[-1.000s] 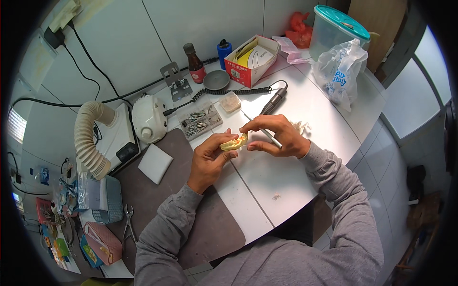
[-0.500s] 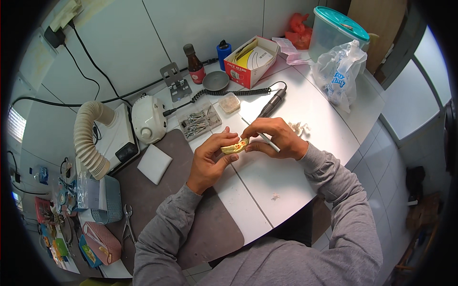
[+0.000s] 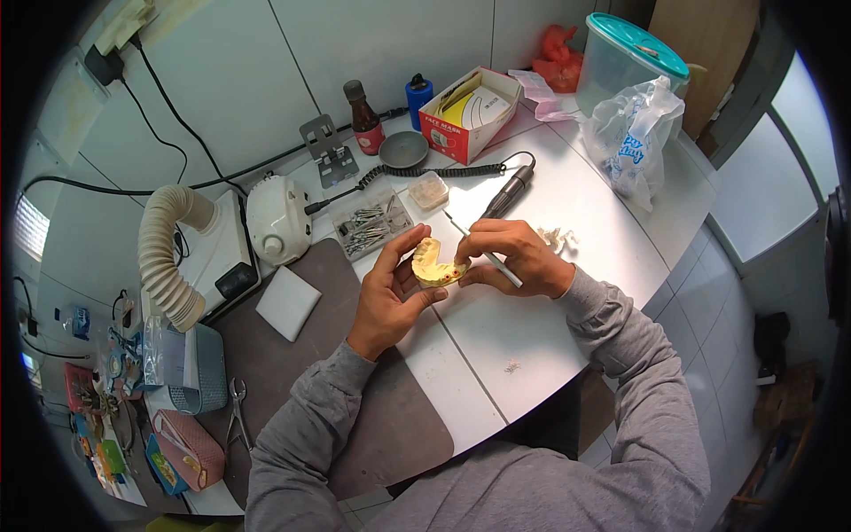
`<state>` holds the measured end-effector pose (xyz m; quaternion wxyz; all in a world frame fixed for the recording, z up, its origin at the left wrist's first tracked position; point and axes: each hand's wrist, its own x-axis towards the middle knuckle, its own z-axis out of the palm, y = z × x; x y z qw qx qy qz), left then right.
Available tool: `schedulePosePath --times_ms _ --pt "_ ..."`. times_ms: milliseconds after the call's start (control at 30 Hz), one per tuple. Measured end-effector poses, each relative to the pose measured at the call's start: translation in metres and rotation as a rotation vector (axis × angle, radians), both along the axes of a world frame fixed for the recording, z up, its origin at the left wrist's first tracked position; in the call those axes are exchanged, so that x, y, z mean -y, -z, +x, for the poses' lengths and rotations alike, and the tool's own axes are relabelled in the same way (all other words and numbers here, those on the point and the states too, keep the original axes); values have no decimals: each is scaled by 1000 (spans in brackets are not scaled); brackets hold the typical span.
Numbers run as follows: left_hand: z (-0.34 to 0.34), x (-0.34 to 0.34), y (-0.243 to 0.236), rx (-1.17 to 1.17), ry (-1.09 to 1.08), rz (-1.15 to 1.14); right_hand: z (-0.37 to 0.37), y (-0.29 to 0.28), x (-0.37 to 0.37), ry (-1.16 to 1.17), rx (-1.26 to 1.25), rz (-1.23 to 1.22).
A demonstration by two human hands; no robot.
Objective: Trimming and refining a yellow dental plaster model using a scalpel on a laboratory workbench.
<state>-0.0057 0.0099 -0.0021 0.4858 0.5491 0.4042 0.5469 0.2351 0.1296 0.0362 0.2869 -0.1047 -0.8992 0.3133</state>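
I'm cradling a yellow horseshoe-shaped dental cast (image 3: 426,269) in my left hand (image 3: 387,297), my thumb lying along its near edge and my fingers closing around its outer side. My right hand (image 3: 521,254) is clasping a slim white-handled tool (image 3: 504,269) whose thin tip is pointing up and away from the cast, while the fingertips are meeting the cast's right end, near some reddish spots. So both hands are coming together on the one piece, above the white tiled tabletop (image 3: 483,355).

By its look, I'm judging the cast to be light, stiff and dry rather than slippery, with teeth and thin rims that could be chipping under a hard squeeze. I'm thinking the thick outer base is offering the safest hold.

Below, pale crumbs (image 3: 512,365) are lying on the tiles, and a dark mat (image 3: 355,452) is covering the left side. A black handpiece (image 3: 510,192) is resting beyond my right hand, near an open bur box (image 3: 370,232). Behind everything, a pale tiled wall (image 3: 381,44) is rising, and a tiled floor (image 3: 700,310) is showing at right.
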Motion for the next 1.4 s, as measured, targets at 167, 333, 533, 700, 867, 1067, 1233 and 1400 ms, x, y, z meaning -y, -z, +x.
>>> schedulePosePath --times_ms 167,333,533,700,867,1067,1233,1400 --pt "0 1 -8 -30 25 -60 0 -1 1 9 8 -10" --pt "1 2 -9 -30 19 -49 0 -1 1 7 15 -10" --pt "2 1 -7 -31 4 -14 0 -1 1 18 21 -19" --pt "4 1 -1 54 -34 2 -1 4 0 16 -35 4" --pt "2 1 -2 58 10 -49 0 3 0 19 -24 11" --pt "0 0 -4 -6 25 -39 0 2 0 9 -1 13" --pt "1 0 -5 -24 25 -27 0 0 1 5 -4 -7" --pt "2 1 -9 -8 24 -31 1 -1 2 8 7 3"
